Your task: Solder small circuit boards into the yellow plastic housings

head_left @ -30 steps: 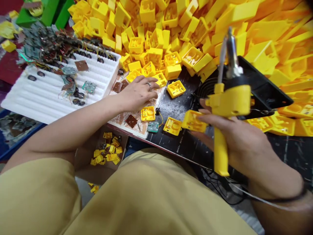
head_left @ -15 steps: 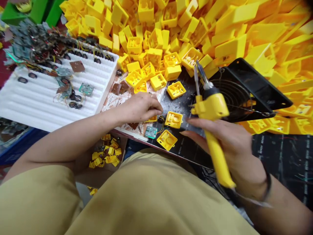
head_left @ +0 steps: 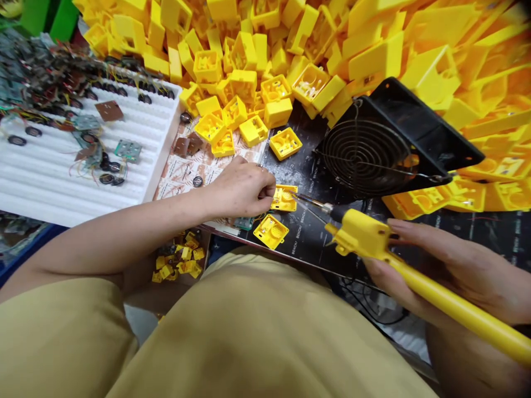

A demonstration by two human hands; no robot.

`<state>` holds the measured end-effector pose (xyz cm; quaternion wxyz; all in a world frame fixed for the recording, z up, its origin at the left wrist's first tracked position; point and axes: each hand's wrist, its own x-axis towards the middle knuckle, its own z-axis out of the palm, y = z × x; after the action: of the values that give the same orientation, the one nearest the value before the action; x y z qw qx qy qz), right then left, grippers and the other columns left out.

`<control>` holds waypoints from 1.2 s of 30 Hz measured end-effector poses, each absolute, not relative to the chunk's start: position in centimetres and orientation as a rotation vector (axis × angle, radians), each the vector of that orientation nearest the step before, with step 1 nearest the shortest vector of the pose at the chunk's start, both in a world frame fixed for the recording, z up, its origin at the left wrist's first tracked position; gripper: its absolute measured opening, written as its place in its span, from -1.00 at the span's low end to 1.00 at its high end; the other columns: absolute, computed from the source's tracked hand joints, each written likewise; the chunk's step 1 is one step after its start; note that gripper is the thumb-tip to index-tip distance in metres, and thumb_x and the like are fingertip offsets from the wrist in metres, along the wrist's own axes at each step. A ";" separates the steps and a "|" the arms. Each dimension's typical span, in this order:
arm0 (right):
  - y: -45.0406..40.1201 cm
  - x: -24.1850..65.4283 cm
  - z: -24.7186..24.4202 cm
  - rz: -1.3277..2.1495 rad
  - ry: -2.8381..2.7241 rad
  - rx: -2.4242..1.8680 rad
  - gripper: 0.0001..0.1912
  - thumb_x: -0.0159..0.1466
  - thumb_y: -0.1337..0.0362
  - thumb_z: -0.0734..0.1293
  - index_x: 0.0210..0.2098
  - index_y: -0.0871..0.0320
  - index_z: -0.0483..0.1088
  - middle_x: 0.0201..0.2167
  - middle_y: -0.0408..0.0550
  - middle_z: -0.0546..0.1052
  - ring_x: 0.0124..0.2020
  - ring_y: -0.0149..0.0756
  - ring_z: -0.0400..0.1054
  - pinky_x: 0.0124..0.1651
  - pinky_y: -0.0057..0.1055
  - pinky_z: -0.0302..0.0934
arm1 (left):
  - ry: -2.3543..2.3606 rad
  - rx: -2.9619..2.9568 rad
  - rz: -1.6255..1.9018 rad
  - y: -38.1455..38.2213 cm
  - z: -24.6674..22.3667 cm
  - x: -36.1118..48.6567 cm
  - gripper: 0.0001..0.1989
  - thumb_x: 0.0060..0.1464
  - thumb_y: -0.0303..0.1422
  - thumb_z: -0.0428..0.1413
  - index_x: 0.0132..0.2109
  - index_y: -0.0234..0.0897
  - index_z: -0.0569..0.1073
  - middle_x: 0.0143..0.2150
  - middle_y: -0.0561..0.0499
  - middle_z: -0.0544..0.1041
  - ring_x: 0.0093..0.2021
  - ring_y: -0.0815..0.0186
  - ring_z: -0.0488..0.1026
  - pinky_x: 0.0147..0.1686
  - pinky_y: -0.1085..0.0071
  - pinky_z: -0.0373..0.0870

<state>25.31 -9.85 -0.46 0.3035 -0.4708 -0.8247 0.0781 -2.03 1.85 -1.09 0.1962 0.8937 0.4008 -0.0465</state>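
My right hand (head_left: pixel 452 271) grips a yellow soldering gun (head_left: pixel 367 235) with a thin feed tube beside its metal tip. That tip reaches left to a small open yellow case (head_left: pixel 287 199) on the black bench mat. Against the left side of this case, my left hand (head_left: pixel 244 188) is closed, thumb and fingers curled together; whatever they pinch is hidden. Just below lies another open yellow case half (head_left: pixel 271 232) with a round speaker grille. A green circuit board (head_left: pixel 244 223) shows partly under my left hand, with thin wires by the fingers.
A black fan (head_left: pixel 360 149) with a wire guard leans right of the cases. Yellow cases (head_left: pixel 244 50) are heaped along the back. At left, a white foam tray (head_left: pixel 136 185) carries circuit boards and small speakers. More yellow pieces (head_left: pixel 186 254) lie in a box below the bench edge.
The soldering gun has swung down from upright to pointing left, its tip now at the case. My left hand has curled tighter beside that case. The whole view has shifted slightly.
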 end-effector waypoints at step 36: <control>-8.5 25.5 -0.4 0.233 -2.178 -1.111 -0.85 0.32 0.13 0.36 -0.21 0.04 0.38 -0.42 -0.14 0.55 -0.47 -0.42 0.45 -0.48 -0.49 0.31 | 1.078 2.491 -0.422 3.4 0.1 -0.6 -0.84 0.01 -0.37 0.10 -0.34 -0.23 0.59 -0.41 0.04 0.58 -0.37 0.31 0.48 -0.32 0.41 0.21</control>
<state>25.48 -8.53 -0.42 0.3360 -0.4260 -0.8352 0.0893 -0.62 3.38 0.06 0.1961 0.8892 0.3850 -0.1506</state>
